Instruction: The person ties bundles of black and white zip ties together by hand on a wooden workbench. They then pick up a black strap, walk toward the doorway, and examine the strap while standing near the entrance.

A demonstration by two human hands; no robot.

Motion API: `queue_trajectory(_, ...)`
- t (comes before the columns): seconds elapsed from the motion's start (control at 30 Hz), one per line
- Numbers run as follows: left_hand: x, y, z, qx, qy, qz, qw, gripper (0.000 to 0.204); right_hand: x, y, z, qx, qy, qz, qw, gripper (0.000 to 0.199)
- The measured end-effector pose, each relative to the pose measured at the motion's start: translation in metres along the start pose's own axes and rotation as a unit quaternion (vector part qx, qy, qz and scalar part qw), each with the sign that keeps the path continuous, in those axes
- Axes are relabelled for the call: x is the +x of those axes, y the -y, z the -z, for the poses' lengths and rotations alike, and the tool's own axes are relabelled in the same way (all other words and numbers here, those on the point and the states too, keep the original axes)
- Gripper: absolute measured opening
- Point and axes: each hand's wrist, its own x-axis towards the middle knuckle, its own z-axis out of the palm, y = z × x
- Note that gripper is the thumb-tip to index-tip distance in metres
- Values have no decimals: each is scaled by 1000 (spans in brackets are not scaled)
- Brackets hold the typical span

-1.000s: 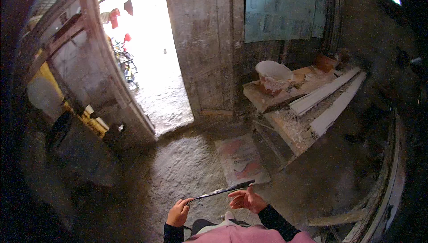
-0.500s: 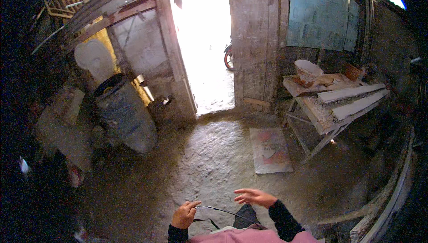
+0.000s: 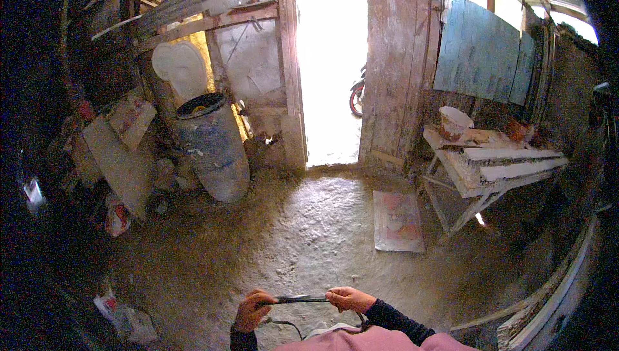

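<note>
Dark strap stretched between both hands

Left hand [image 3: 253, 310] and right hand [image 3: 348, 299] each pinch an end of the strap [image 3: 302, 299], pulling it taut; next likely needs an even pull.

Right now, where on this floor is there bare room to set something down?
Bare concrete floor lies open between the blue drum, the flat mat and the doorway. It is crowded at left around the leaning boards, and at right under the plank-stacked wooden bench.
</note>
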Motion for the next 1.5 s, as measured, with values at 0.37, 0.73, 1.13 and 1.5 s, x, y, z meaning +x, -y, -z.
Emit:
queue_trajectory(0.37, -151, -24, -123, -153, -165, 113, 968, 18, -194, -80, -39, 94, 48, 74, 992, 28)
queue_trajectory(0.73, -265, -92, -206, 18, -98, -21, 995, 12, -392, -192, -97, 70, 0, -7, 998, 27)
queue_trajectory(1.13, -411, -126, -184, 120, -77, -47, 989, 13, -440, -232, -213, 130, -38, 155, 979, 23)
queue_trajectory(1.5, -662, -69, -121, 85, -18, 103, 991, 16, -446, -291, -433, 162, 16, 142, 976, 23)
